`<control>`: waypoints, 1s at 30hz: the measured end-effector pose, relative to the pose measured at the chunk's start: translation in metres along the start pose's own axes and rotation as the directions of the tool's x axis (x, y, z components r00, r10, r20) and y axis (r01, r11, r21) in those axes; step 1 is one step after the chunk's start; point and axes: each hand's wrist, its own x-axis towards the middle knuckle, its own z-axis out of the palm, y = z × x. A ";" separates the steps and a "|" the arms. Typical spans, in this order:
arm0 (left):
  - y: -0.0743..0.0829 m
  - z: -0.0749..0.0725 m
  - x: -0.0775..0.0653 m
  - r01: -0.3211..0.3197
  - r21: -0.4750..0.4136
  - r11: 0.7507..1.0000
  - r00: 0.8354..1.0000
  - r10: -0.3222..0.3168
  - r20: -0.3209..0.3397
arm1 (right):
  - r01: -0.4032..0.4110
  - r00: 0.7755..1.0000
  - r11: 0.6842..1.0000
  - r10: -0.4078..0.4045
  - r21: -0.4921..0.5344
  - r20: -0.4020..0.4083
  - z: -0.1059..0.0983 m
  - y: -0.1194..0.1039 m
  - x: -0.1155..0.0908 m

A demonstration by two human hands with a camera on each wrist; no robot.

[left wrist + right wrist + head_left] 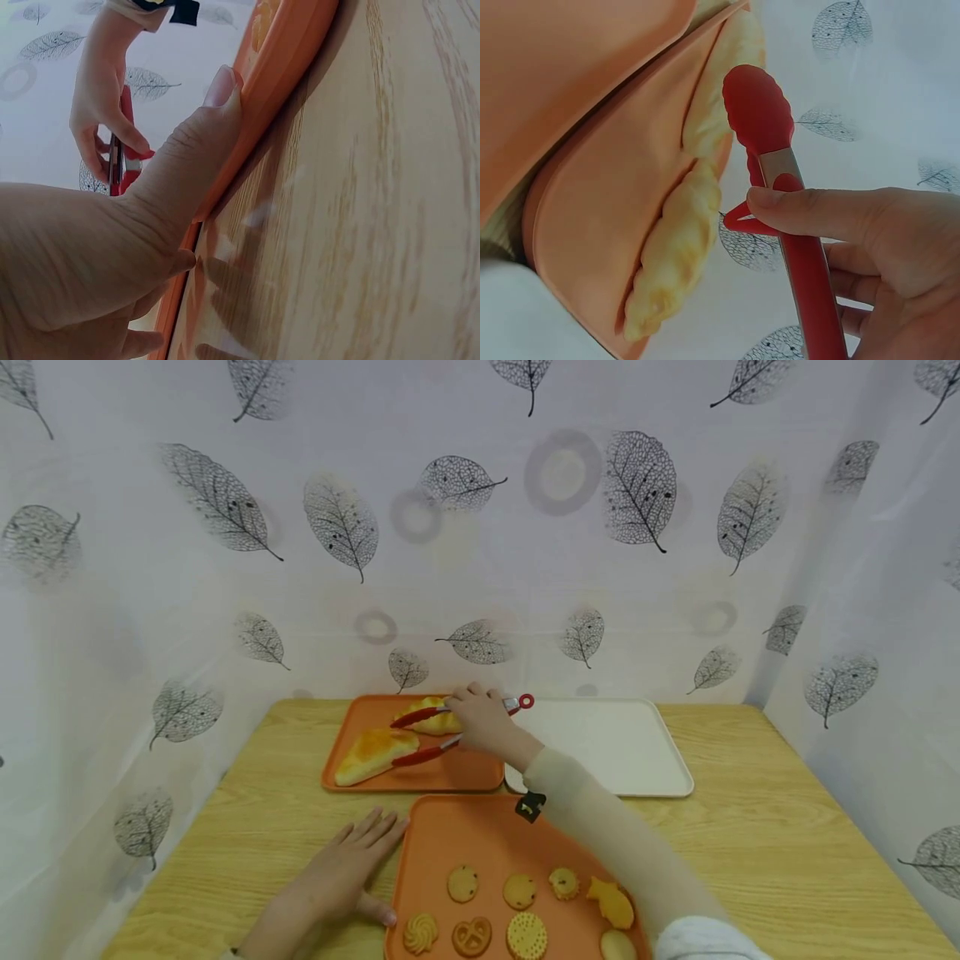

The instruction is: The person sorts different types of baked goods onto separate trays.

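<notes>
My right hand (491, 725) grips a pair of red-tipped metal tongs (417, 755) above the back orange tray (468, 774). The tongs' arms stand apart, with nothing seen between the tips. Under them lie a triangular golden bread (373, 757) and, behind it, a ridged bread (442, 724), partly hidden by tongs and hand. In the right wrist view the thumb lies along the tongs (759, 112), above the ridged bread (676, 251). My left hand (333, 878) has its fingers spread, its thumb and fingertips touching the left rim of the front orange tray (480, 827).
Several cookies lie on the front tray, among them a pretzel-shaped one (472, 936) and a fish-shaped one (611, 902). A white tray (600, 747) stands right of the back orange tray. A leaf-printed curtain (480, 568) closes off the wooden table (757, 827) behind.
</notes>
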 end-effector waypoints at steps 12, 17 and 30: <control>0.002 0.000 -0.001 -0.006 0.005 1.000 1.000 0.006 -0.007 | 0.015 0.992 0.994 -0.001 0.105 -0.130 -0.020 0.041 -0.049; 0.004 0.000 -0.001 -0.009 -0.003 1.000 1.000 0.009 -0.007 | -0.007 0.982 0.989 0.034 0.147 -0.186 -0.025 0.060 -0.079; 0.004 0.000 -0.002 -0.008 0.008 1.000 1.000 0.008 -0.011 | -0.051 0.952 0.975 0.113 0.217 -0.283 -0.010 0.098 -0.156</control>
